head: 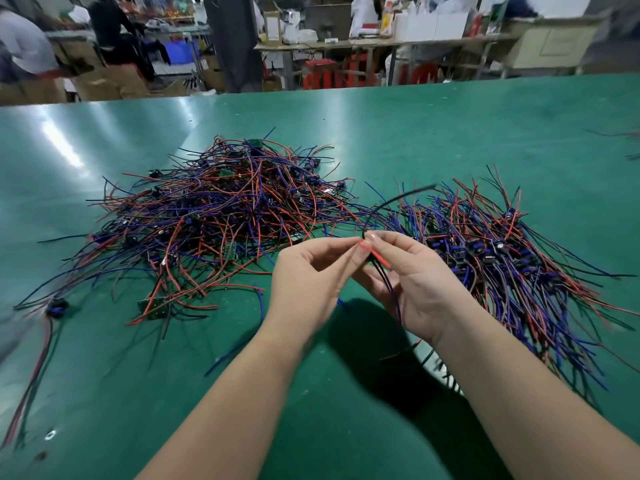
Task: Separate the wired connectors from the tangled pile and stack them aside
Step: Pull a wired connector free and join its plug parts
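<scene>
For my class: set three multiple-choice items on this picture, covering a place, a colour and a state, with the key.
1. Where does the aligned stack lie from the tangled pile?
A. to its left
B. to its right
C. on top of it

2. What colour is the table?
A. white
B. grey
C. green

3. What are the left hand and right hand doing?
A. pinching wires between them
B. lying flat on the table
C. pressing on the pile

Key: 1 B, the stack lies on the right side; 2 C, its bare surface is green; 3 A, both hands' fingertips close on red and dark wires.
</scene>
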